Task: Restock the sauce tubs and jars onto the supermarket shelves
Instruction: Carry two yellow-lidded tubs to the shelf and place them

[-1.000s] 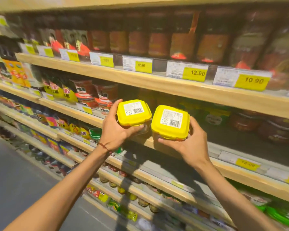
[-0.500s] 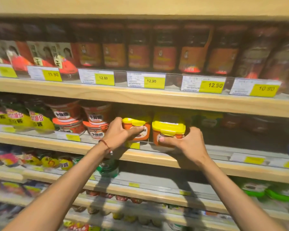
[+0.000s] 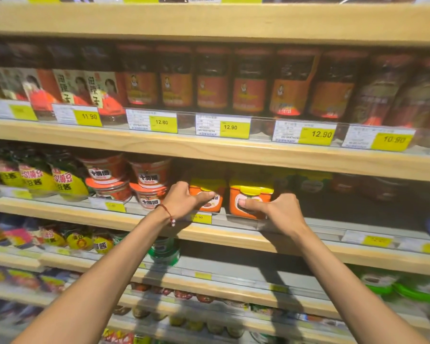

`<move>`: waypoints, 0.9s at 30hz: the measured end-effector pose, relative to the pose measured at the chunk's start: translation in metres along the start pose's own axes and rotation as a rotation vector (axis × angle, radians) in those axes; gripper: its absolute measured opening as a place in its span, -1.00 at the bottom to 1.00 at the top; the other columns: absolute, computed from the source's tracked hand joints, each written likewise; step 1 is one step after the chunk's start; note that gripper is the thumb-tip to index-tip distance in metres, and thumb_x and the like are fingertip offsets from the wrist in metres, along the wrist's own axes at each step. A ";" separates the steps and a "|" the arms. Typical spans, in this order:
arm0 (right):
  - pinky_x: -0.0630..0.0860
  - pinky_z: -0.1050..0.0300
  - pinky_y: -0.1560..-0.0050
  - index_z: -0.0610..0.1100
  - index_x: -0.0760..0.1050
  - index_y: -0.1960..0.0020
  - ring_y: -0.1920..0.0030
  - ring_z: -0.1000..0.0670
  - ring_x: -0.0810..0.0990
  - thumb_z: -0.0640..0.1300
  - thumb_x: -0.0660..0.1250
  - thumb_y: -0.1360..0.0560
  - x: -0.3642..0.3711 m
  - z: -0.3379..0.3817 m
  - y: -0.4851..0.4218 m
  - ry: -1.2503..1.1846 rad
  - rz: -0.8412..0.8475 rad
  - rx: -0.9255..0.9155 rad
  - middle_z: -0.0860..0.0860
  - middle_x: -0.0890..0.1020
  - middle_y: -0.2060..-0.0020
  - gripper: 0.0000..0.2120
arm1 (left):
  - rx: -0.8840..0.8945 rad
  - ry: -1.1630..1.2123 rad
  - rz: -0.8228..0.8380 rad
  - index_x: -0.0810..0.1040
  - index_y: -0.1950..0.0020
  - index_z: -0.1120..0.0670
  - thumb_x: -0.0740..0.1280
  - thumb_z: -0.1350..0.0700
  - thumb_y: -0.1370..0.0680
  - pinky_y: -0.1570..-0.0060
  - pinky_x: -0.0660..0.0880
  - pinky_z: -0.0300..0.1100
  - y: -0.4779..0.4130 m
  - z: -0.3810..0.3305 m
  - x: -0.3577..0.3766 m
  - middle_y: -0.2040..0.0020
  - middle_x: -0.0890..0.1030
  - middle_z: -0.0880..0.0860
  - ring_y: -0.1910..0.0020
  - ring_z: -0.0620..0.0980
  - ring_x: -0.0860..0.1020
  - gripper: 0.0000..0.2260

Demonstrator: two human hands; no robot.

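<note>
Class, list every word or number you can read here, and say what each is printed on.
"11.90": second tag from left, upper shelf.
"12.80": third tag.
"12.90": fourth tag.
"12.90": fifth tag.
"10.90": sixth tag.
Labels on jars and tubs, lower tags: too blurred.

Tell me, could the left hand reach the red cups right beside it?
Probably yes, once it lets go: the left hand grips a yellow-lidded tub, and the red cups stand just left of it with nothing between.

shelf (image 3: 233, 155): pale matt wood | tubs (image 3: 248, 202): glossy plastic | price tags (image 3: 315, 135): paper
</note>
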State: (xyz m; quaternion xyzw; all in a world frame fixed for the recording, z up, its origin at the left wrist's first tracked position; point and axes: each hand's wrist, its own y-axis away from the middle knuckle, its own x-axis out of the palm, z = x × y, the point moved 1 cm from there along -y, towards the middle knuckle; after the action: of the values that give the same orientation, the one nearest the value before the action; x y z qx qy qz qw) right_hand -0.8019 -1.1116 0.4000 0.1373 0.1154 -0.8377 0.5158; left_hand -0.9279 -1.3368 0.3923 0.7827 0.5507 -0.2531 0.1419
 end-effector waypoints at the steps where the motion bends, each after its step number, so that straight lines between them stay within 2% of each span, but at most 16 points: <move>1: 0.52 0.28 0.21 -0.12 0.69 0.14 0.15 0.10 0.73 0.13 0.65 -0.28 0.000 0.000 0.000 -0.002 0.002 -0.001 0.06 0.74 0.21 -0.64 | 0.023 -0.003 0.001 0.64 0.17 0.28 0.49 -0.52 -0.14 0.12 0.66 0.18 -0.001 0.002 -0.002 0.32 0.70 0.13 0.26 0.12 0.72 -0.17; 2: 0.53 0.27 0.21 -0.12 0.69 0.16 0.16 0.09 0.73 0.13 0.65 -0.27 0.000 -0.001 0.000 -0.006 0.000 0.006 0.06 0.74 0.23 -0.64 | 0.038 -0.019 0.003 0.67 0.09 0.24 0.52 -0.49 -0.13 0.11 0.66 0.16 0.000 0.002 -0.003 0.27 0.72 0.10 0.22 0.10 0.73 -0.20; 4: 0.53 0.26 0.20 -0.12 0.69 0.17 0.15 0.08 0.73 0.13 0.66 -0.27 0.000 -0.002 -0.002 -0.013 -0.004 0.008 0.05 0.74 0.22 -0.64 | 0.052 -0.102 -0.026 0.67 0.09 0.15 0.59 -0.35 -0.18 0.13 0.66 0.10 0.005 0.000 -0.003 0.23 0.73 0.05 0.22 0.04 0.71 -0.38; 6: 0.52 0.29 0.22 -0.13 0.69 0.16 0.16 0.09 0.73 0.13 0.66 -0.27 0.000 0.000 -0.001 -0.009 0.002 -0.002 0.03 0.74 0.21 -0.64 | 0.068 -0.143 -0.104 0.65 0.09 0.16 0.63 -0.20 -0.28 0.11 0.64 0.08 0.010 0.002 -0.003 0.17 0.70 0.06 0.16 0.04 0.68 -0.52; 9: 0.45 0.43 0.39 -0.16 0.66 0.22 0.36 0.25 0.67 0.03 0.66 -0.30 0.000 0.001 0.000 -0.053 0.010 0.002 0.06 0.71 0.31 -0.71 | 0.130 -0.205 -0.226 0.64 0.00 0.21 0.61 -0.08 -0.37 0.08 0.47 -0.10 0.018 0.001 -0.002 0.06 0.59 0.11 0.03 0.07 0.54 -0.58; 11: 0.38 0.48 0.48 -0.17 0.65 0.25 0.42 0.27 0.64 0.00 0.67 -0.31 0.000 0.002 -0.001 -0.074 0.008 0.003 0.10 0.67 0.37 -0.72 | 0.189 -0.229 -0.273 0.66 -0.01 0.23 0.59 0.02 -0.42 0.14 0.40 -0.10 0.024 0.000 -0.001 0.10 0.58 0.15 0.10 0.07 0.49 -0.66; 13: 0.41 0.45 0.45 -0.14 0.67 0.23 0.32 0.18 0.68 0.09 0.67 -0.28 0.002 0.002 -0.002 -0.022 0.006 -0.007 0.11 0.69 0.34 -0.67 | 0.247 -0.212 -0.312 0.68 -0.06 0.22 0.58 0.09 -0.44 0.15 0.42 -0.16 0.027 0.001 -0.001 0.12 0.60 0.12 0.17 0.00 0.49 -0.71; 16: 0.53 0.27 0.25 -0.14 0.70 0.19 0.18 0.10 0.70 0.19 0.65 -0.26 0.005 0.004 -0.005 0.049 0.012 0.014 0.06 0.73 0.25 -0.59 | 0.300 -0.205 -0.358 0.69 -0.16 0.18 0.56 0.12 -0.46 0.08 0.51 -0.21 0.032 0.005 0.000 0.07 0.65 0.03 0.14 -0.05 0.56 -0.70; 19: 0.60 0.12 0.07 -0.17 0.72 0.14 0.13 0.06 0.72 0.22 0.65 -0.24 0.010 0.006 -0.008 0.075 0.038 0.025 0.01 0.75 0.19 -0.52 | 0.317 -0.213 -0.410 0.69 -0.15 0.19 0.56 0.15 -0.46 0.05 0.58 -0.12 0.036 0.006 -0.002 0.05 0.67 0.04 0.13 -0.02 0.59 -0.71; 21: 0.57 0.17 0.15 -0.18 0.73 0.12 0.12 0.06 0.72 0.20 0.65 -0.26 0.013 0.006 -0.009 0.071 0.047 0.021 0.01 0.75 0.18 -0.54 | 0.316 -0.253 -0.443 0.69 -0.14 0.17 0.57 0.13 -0.45 0.04 0.59 -0.06 0.037 0.006 -0.004 0.05 0.68 0.04 0.12 0.00 0.60 -0.71; 24: 0.47 0.21 0.26 -0.17 0.72 0.17 0.16 0.08 0.69 0.16 0.66 -0.28 0.014 0.007 -0.010 0.080 0.062 0.030 0.05 0.74 0.24 -0.60 | 0.288 -0.348 -0.481 0.67 -0.21 0.09 0.54 0.06 -0.48 0.02 0.60 -0.07 0.044 0.004 -0.006 -0.08 0.68 0.02 0.00 0.05 0.63 -0.68; 27: 0.33 0.25 0.39 -0.11 0.56 0.44 0.44 0.18 0.51 0.11 0.66 -0.31 0.013 0.009 -0.013 0.176 0.153 0.029 0.15 0.59 0.50 -0.59 | 0.267 -0.468 -0.563 0.63 -0.25 0.01 0.46 0.02 -0.51 0.04 0.61 0.01 0.055 0.001 -0.006 -0.21 0.65 -0.03 -0.11 0.11 0.63 -0.69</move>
State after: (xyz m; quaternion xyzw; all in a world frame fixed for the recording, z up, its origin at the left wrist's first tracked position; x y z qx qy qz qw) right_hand -0.8201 -1.1195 0.4043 0.2262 0.1371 -0.7821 0.5642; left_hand -0.8785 -1.3611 0.3918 0.5335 0.6591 -0.5232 0.0855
